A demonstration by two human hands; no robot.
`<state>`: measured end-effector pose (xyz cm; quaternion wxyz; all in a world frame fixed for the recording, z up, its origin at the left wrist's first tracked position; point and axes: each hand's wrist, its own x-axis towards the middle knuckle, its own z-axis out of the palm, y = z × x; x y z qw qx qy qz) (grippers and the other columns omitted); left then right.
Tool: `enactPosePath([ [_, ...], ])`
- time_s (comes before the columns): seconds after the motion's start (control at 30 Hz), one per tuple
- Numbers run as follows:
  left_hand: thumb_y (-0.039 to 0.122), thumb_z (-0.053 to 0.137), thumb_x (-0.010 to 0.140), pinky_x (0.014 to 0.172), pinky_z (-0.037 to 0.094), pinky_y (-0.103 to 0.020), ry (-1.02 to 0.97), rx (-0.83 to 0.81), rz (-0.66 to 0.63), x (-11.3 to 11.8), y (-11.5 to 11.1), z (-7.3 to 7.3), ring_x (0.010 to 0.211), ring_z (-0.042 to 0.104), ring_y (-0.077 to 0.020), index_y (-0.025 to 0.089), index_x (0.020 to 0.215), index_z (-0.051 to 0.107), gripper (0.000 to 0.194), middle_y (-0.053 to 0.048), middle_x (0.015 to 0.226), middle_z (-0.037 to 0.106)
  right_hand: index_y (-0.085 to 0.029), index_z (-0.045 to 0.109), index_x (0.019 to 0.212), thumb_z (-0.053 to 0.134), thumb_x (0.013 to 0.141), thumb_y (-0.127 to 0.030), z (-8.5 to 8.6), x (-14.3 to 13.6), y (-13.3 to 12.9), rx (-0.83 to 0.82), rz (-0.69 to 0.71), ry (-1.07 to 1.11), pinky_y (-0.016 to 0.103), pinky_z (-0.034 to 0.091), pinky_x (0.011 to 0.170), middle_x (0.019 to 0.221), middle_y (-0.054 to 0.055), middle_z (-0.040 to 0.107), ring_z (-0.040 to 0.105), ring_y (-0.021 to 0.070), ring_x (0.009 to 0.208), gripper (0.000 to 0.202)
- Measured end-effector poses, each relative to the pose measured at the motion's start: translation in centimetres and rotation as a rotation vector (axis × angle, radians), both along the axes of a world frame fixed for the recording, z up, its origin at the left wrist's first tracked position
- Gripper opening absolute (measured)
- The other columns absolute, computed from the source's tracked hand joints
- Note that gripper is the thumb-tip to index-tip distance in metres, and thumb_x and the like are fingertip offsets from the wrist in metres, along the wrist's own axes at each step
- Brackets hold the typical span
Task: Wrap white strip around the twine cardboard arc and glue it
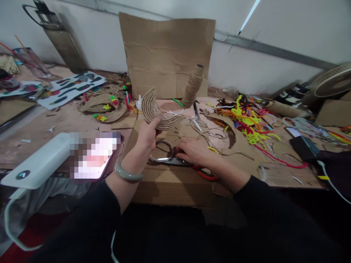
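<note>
My left hand point(150, 133) grips a crescent-shaped piece covered in rows of brown twine point(149, 106), held tilted above the cardboard. My right hand point(192, 150) is low over the cardboard sheet point(172, 190), its fingers bent and close together; what lies under their tips is hidden. Just left of those fingers is a roll of clear tape point(161, 151). Red-handled scissors point(207, 174) lie partly beneath my right hand and wrist, with a dark blade showing near the tape. Beyond my hands, a tube wound with twine point(192, 87) stands upright, and a loose crescent cutout point(229, 128) lies to the right.
A cardboard panel point(167, 54) leans on the wall. Tangled coloured pipe cleaners point(246, 120) spread at the right, by a black adapter point(304, 148). At the left are twine pieces with flowers point(105, 107), a lit phone point(95, 157), a white power bank point(38, 160) and a bottle point(61, 42).
</note>
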<state>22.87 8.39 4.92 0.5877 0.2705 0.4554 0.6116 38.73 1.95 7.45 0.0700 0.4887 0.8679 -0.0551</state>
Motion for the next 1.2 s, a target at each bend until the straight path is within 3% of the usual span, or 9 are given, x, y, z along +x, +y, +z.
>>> enactPosePath([
  [0.13,0.029,0.074,0.058,0.051,0.037,-0.021,0.006,0.013,-0.014,0.0,0.0,-0.1,0.062,0.056,-0.0112,0.018,0.082,0.065,0.028,0.0,0.074,0.067,-0.018,0.072,0.09,0.05,0.088,-0.023,0.9,0.1,0.3,-0.017,-0.01,-0.098,0.031,0.044,0.064,0.091,0.013,0.073,0.067,0.0241,0.081,0.023],
  [0.27,0.029,0.073,0.058,0.054,0.038,-0.022,-0.007,-0.007,0.01,0.0,0.0,0.0,0.063,0.058,-0.0117,0.018,0.083,0.065,0.029,0.001,0.075,0.067,-0.018,0.071,0.084,0.048,0.086,-0.026,3.0,2.8,2.0,0.057,-0.281,-0.15,0.031,0.034,0.055,0.077,0.012,0.072,0.062,0.0227,0.066,0.024],
  [0.37,0.028,0.073,0.058,0.055,0.04,-0.021,-0.024,-0.002,0.036,0.1,0.0,-0.1,0.065,0.059,-0.0116,0.017,0.084,0.066,0.029,0.0,0.077,0.067,-0.02,0.069,0.085,0.052,0.083,-0.027,4.2,5.4,2.9,0.25,-0.392,0.03,0.03,0.034,0.057,0.077,0.008,0.071,0.059,0.02,0.065,0.019],
  [0.53,0.029,0.074,0.057,0.052,0.039,-0.019,-0.017,0.013,0.063,0.1,0.0,-0.3,0.064,0.059,-0.011,0.018,0.081,0.066,0.028,0.0,0.076,0.067,-0.017,0.07,0.096,0.05,0.084,-0.027,4.7,6.9,2.7,0.381,-0.351,0.468,0.027,0.043,0.064,0.077,0.005,0.071,0.062,0.0168,0.067,0.025],
  [0.6,0.03,0.074,0.057,0.051,0.039,-0.019,-0.016,0.027,0.062,0.1,0.0,-0.3,0.063,0.058,-0.0106,0.018,0.081,0.066,0.029,0.001,0.076,0.067,-0.017,0.069,0.109,0.046,0.087,-0.027,4.6,6.9,2.6,0.407,-0.339,0.471,0.028,0.045,0.069,0.087,0.006,0.074,0.065,0.0179,0.075,0.032],
  [0.8,0.03,0.074,0.054,0.05,0.038,-0.017,-0.037,0.014,0.077,0.2,0.0,-0.2,0.058,0.056,-0.0087,0.017,0.075,0.063,0.027,0.002,0.07,0.065,-0.021,0.073,0.1,0.047,0.089,-0.03,3.8,6.1,3.1,0.036,-0.26,-0.185,0.033,0.047,0.071,0.099,0.011,0.075,0.068,0.0272,0.09,0.03],
  [0.97,0.032,0.076,0.056,0.052,0.041,-0.019,0.015,0.044,0.054,0.3,0.0,-0.3,0.062,0.058,-0.0104,0.017,0.079,0.065,0.029,0.0,0.074,0.068,-0.018,0.069,0.108,0.041,0.093,-0.035,3.1,3.8,4.9,0.151,-0.365,-0.125,0.036,0.049,0.08,0.106,0.015,0.072,0.067,0.0287,0.101,0.036],
  [1.07,0.031,0.075,0.056,0.051,0.04,-0.018,0.024,0.041,0.061,0.2,-0.1,-0.3,0.063,0.059,-0.0106,0.017,0.078,0.066,0.028,0.0,0.074,0.068,-0.012,0.069,0.11,0.045,0.091,-0.034,1.7,2.8,6.6,0.16,-0.514,-0.081,0.038,0.049,0.083,0.109,0.021,0.071,0.066,0.0318,0.106,0.037],
  [1.2,0.031,0.075,0.057,0.051,0.041,-0.019,0.036,0.049,0.05,0.2,-0.2,-0.3,0.063,0.059,-0.0114,0.017,0.08,0.067,0.028,0.0,0.073,0.068,-0.011,0.07,0.105,0.055,0.084,-0.023,-0.6,3.2,8.1,0.122,-0.585,-0.011,0.04,0.049,0.086,0.105,0.022,0.072,0.067,0.0325,0.104,0.029],
])
